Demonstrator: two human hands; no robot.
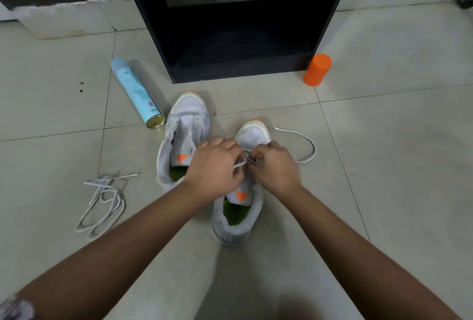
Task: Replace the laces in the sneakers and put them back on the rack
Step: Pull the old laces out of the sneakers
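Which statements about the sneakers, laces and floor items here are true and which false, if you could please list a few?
1. The left hand and right hand both pinch the lace over the nearer sneaker. True.
2. The spray can stands upright. False: it lies on its side beside the farther sneaker.
3. The loose lace lies inside the rack. False: it lies on the floor, left of the sneakers.
4. The orange cap sits on the floor by the rack. True.
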